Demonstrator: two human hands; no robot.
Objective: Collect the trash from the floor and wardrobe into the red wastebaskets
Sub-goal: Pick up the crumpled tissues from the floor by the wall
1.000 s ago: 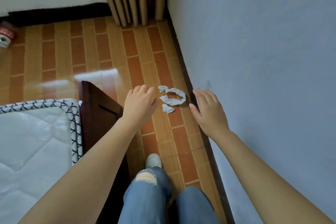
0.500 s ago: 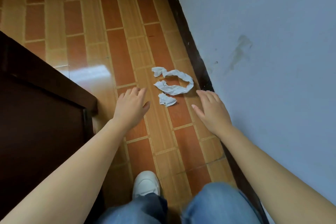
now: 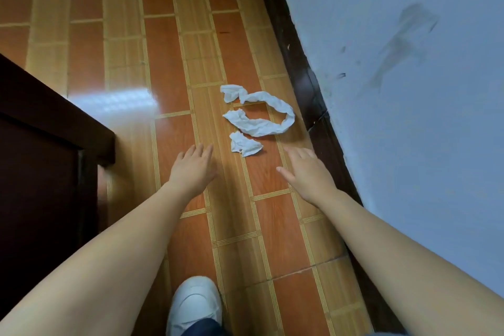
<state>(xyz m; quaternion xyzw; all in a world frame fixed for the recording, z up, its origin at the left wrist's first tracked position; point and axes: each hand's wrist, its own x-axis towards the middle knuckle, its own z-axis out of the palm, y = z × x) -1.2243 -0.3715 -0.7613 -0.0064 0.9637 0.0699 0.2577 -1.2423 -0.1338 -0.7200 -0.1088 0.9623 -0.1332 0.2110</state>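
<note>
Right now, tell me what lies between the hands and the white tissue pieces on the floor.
Nothing visible does. Only bare floor separates the left hand and right hand from the small tissue scrap and the long twisted tissue strip beyond it. Both hands are empty.

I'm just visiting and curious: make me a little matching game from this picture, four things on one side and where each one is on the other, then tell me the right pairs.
Things:
1. long tissue strip
2. small tissue scrap
3. shoe
4. dark cabinet

Places:
A. bottom edge, between the two arms
B. left side of the picture
C. on the floor, curled in a loop near the baseboard
D. on the floor, just ahead of the open left hand and right hand

Pairs: 1-C, 2-D, 3-A, 4-B
</note>
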